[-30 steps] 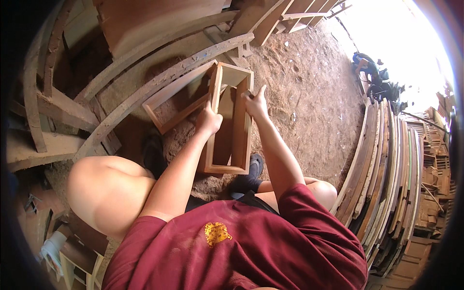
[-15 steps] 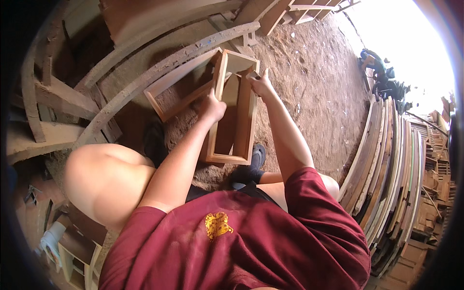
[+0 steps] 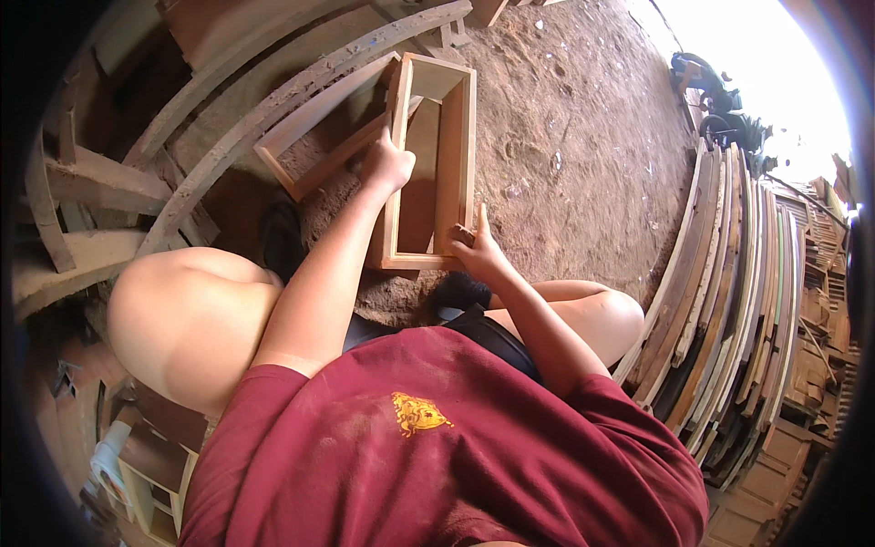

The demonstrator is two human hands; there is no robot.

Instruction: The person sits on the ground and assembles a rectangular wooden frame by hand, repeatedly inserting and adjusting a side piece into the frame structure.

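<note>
Wooden box (image 3: 455, 146), one, open: located upper centre of picture. Four sides are seemingly joined; what is left undone cannot be told. Long axis is aligned near-vertically, upper end tipped slightly right. Left side is grasped by left hand (image 3: 386, 166); right hand (image 3: 476, 252) is curled at lower right corner, grip unclear.

A deep, light-brown rectangular wooden frame (image 3: 456, 150), open side up, stretches over the dirt floor (image 3: 583, 155).
</note>
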